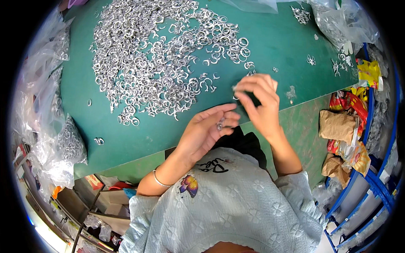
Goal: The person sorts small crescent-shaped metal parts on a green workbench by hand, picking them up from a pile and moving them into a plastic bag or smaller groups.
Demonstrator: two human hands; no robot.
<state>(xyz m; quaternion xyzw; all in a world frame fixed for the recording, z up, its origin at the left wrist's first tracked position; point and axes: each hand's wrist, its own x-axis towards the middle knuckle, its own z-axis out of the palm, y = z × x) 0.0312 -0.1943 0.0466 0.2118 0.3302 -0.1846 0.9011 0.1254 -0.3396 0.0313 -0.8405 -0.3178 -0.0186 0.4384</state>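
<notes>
A large heap of small silvery metal rings [139,59], some of them open hoops, lies on the green table. My left hand [202,130] is turned palm up near the table's front edge. Its curled fingers hold a few small metal rings [220,123]. Just right of it, my right hand [262,99] hovers with thumb and fingers bent toward each other. A tiny greyish piece seems to show at its fingertips, but blur hides what it is.
Clear plastic bags of rings [71,141] line the table's left side, and another bag [337,29] sits at the far right. Small ring clusters [311,60] lie at right. Brown paper packets [337,125] and blue shelving [373,185] stand beyond the right edge.
</notes>
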